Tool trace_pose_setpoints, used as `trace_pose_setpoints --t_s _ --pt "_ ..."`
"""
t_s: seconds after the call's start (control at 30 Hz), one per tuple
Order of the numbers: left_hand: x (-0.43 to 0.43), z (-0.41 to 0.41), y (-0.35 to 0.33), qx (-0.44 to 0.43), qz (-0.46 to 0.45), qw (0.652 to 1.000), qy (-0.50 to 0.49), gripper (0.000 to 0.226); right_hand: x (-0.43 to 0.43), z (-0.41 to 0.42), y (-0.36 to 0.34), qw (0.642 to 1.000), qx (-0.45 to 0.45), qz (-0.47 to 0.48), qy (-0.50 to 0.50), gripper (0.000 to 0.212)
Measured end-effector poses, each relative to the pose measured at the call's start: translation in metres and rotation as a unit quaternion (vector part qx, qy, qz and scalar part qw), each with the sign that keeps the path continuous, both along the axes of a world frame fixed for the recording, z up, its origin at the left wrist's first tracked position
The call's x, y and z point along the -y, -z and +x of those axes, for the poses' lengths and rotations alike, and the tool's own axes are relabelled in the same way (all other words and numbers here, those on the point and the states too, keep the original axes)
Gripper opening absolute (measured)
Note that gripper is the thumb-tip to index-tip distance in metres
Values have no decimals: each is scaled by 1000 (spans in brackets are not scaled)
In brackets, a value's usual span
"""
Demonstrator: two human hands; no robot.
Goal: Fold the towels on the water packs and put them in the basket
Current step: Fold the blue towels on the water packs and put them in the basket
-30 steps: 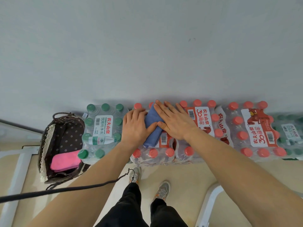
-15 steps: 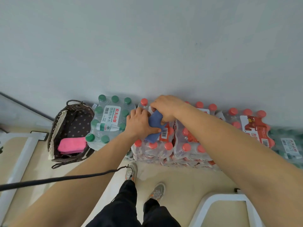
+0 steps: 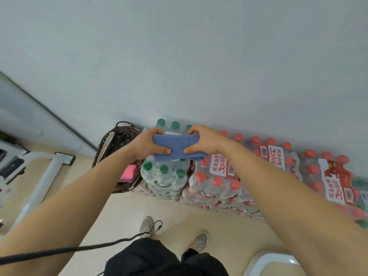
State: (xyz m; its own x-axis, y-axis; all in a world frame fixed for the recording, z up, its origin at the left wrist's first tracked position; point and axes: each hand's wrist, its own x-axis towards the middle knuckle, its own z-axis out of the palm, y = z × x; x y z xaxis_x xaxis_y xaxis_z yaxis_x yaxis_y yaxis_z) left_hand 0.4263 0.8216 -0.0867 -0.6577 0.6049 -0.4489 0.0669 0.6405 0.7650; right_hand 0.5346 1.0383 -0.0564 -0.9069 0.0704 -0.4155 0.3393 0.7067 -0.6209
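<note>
Blue towel [image 3: 177,149] between both hands

Black trousers [image 3: 159,259], 2 grey sneakers [image 3: 199,240] with orange accents, thin black cable [image 3: 79,248].

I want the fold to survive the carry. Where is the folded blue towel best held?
Take the blue towel by its two short ends, coming in from either side, as the left hand and right hand do. It is a flat, limp band, so a grip at both ends should hold the layers together.
</note>
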Motion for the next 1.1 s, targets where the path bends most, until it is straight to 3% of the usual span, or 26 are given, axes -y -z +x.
trace_pose_setpoints --t_s 0.2,0.37,0.53,0.73,0.9,1.1 --pt "103 -60 24 56 37 981 -183 65 101 -71 25 993 -20 -63 97 47" --pt "156 -106 50 -15 -58 969 -239 69 182 -131 57 980 -5 -97 173 43" --pt "166 -119 88 -59 -123 972 -192 69 233 -159 111 973 36 -41 224 53" --pt "162 -119 151 -104 -187 968 -132 46 253 -170 175 966 61 -11 249 55" --pt "160 -125 185 -130 -207 965 -96 43 257 -176 211 967 67 5 246 60" --pt "155 -129 202 -242 -275 931 -14 32 263 -183 233 970 75 50 224 60"
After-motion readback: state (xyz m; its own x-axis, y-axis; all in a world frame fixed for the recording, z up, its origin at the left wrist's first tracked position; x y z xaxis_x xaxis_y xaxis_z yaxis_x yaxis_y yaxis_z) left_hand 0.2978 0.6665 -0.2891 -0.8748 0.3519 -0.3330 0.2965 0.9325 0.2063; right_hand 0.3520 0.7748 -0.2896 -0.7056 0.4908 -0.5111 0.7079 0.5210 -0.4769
